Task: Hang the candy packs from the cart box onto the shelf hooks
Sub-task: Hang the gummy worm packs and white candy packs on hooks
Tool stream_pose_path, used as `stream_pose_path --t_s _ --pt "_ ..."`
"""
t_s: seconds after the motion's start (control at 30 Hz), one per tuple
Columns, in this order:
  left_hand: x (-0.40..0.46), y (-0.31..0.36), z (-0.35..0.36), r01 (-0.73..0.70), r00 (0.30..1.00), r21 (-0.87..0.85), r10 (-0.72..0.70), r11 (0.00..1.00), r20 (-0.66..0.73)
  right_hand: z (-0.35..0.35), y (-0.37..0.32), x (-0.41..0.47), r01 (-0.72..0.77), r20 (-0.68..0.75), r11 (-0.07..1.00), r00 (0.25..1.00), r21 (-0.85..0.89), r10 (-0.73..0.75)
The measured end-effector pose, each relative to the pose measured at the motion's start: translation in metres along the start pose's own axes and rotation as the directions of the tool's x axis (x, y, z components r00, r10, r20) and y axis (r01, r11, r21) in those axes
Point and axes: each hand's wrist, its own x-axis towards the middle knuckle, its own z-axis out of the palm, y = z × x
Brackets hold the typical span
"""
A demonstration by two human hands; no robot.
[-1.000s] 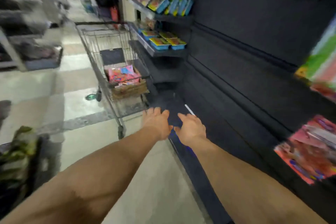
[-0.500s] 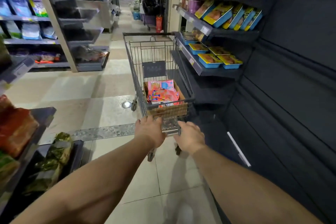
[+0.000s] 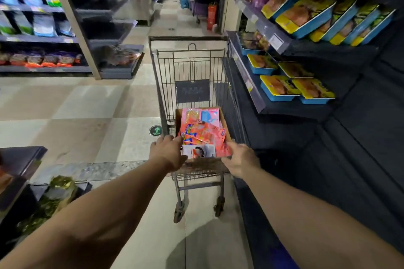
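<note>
Both hands' grip (image 3: pixel 168 152) (image 3: pixel 241 160) at box (image 3: pixel 203 165), cart (image 3: pixel 190 67)

A grey wire-metal shopping cart (image 3: pixel 192 72), its finish dull and worn, carries a brown cardboard box (image 3: pixel 202 165) with a rough, matt face. Inside the box, candy packs (image 3: pixel 202 133) in glossy pink and orange plastic film catch the light. Beneath the cart, the floor (image 3: pixel 76 111) is smooth, polished beige tile. Right of the cart, dark matt shelves (image 3: pixel 284 111) hold shiny blue-and-yellow packs (image 3: pixel 277 88).
</note>
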Motion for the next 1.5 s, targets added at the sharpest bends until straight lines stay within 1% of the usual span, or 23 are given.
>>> stream_pose_path --t_s 0.07,0.2,0.3,0.37,0.43,0.5,0.57,0.67,0.73,0.8,0.87,0.93,1.03,1.17,1.23,1.3,1.4,1.5 --pt "0.037 -0.002 0.004 0.005 0.999 -0.003 -0.005 1.0 0.033 0.001 0.004 0.028 -0.007 0.012 0.999 1.0 0.047 0.006" --pt "0.115 -0.003 0.021 -0.036 0.992 -0.002 0.036 0.999 0.12 0.002 0.011 0.087 -0.051 0.081 0.995 0.996 0.09 0.043" --pt "0.183 -0.005 0.041 -0.102 0.971 0.021 0.095 0.995 0.218 0.009 0.015 0.137 -0.143 0.104 0.979 0.986 0.148 0.128" --pt "0.234 -0.007 0.057 -0.187 0.943 0.035 0.169 0.982 0.285 0.02 0.015 0.17 -0.225 0.103 0.956 0.973 0.19 0.209" --pt "0.286 -0.008 0.071 -0.279 0.899 0.039 0.246 0.96 0.363 0.037 0.014 0.199 -0.34 0.089 0.911 0.94 0.235 0.328" --pt "0.328 -0.01 0.082 -0.352 0.842 0.014 0.31 0.936 0.441 0.059 0.009 0.219 -0.465 0.147 0.847 0.885 0.257 0.441" --pt "0.36 -0.01 0.089 -0.406 0.792 -0.004 0.354 0.914 0.498 0.083 0.004 0.232 -0.554 0.221 0.786 0.832 0.274 0.509" --pt "0.395 -0.01 0.113 -0.449 0.733 -0.029 0.387 0.893 0.559 0.108 -0.008 0.249 -0.64 0.259 0.716 0.768 0.28 0.585" --pt "0.406 -0.009 0.13 -0.442 0.702 -0.047 0.378 0.896 0.604 0.121 -0.016 0.253 -0.682 0.292 0.679 0.731 0.271 0.617" --pt "0.412 -0.01 0.147 -0.438 0.65 -0.075 0.373 0.896 0.662 0.135 -0.022 0.254 -0.716 0.329 0.649 0.697 0.257 0.638" --pt "0.413 -0.009 0.164 -0.434 0.595 -0.095 0.365 0.896 0.716 0.143 -0.024 0.253 -0.741 0.347 0.608 0.671 0.285 0.655" --pt "0.415 -0.008 0.178 -0.413 0.566 -0.129 0.365 0.901 0.739 0.15 -0.024 0.252 -0.77 0.353 0.558 0.638 0.31 0.685" --pt "0.418 -0.003 0.194 -0.373 0.562 -0.149 0.351 0.916 0.749 0.158 -0.022 0.254 -0.793 0.372 0.525 0.609 0.309 0.701" --pt "0.422 0.004 0.211 -0.208 0.561 -0.22 0.301 0.953 0.771 0.167 -0.02 0.26 -0.802 0.395 0.499 0.597 0.329 0.698" --pt "0.421 0.006 0.219 -0.158 0.571 -0.217 0.268 0.963 0.776 0.173 -0.018 0.262 -0.802 0.393 0.488 0.595 0.344 0.701" --pt "0.417 0.006 0.226 -0.16 0.574 -0.193 0.251 0.968 0.779 0.178 -0.017 0.263 -0.806 0.393 0.473 0.588 0.356 0.707" --pt "0.406 0.006 0.228 -0.179 0.537 -0.191 0.258 0.965 0.803 0.182 -0.019 0.264 -0.82 0.423 0.452 0.57 0.352 0.705" --pt "0.399 0.004 0.22 -0.186 0.518 -0.213 0.28 0.959 0.809 0.183 -0.019 0.266 -0.832 0.428 0.418 0.548 0.365 0.718"
